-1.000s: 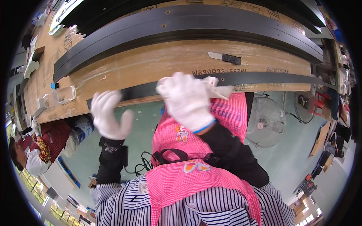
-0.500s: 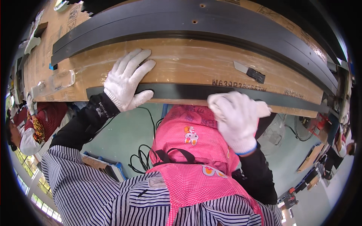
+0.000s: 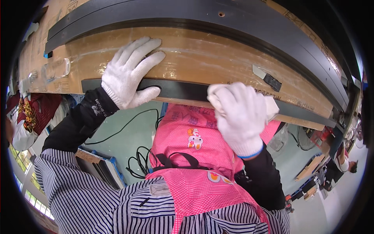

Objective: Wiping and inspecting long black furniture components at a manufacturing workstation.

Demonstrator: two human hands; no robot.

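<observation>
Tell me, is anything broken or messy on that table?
Nothing looks broken or spilled. The left hand lies flat on the long dark strip at the cardboard-covered bench edge; the right hand presses a white cloth there.

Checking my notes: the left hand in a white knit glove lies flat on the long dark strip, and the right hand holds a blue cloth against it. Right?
Not quite: in the head view the cloth under the right hand is white, not blue. The left hand does lie flat across the long dark strip.

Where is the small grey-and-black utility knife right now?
In the head view, the small grey-and-black utility knife lies on the cardboard-covered workbench, right of centre, just beyond the white-gloved right hand and apart from it, between the two long dark metal strips.
</observation>
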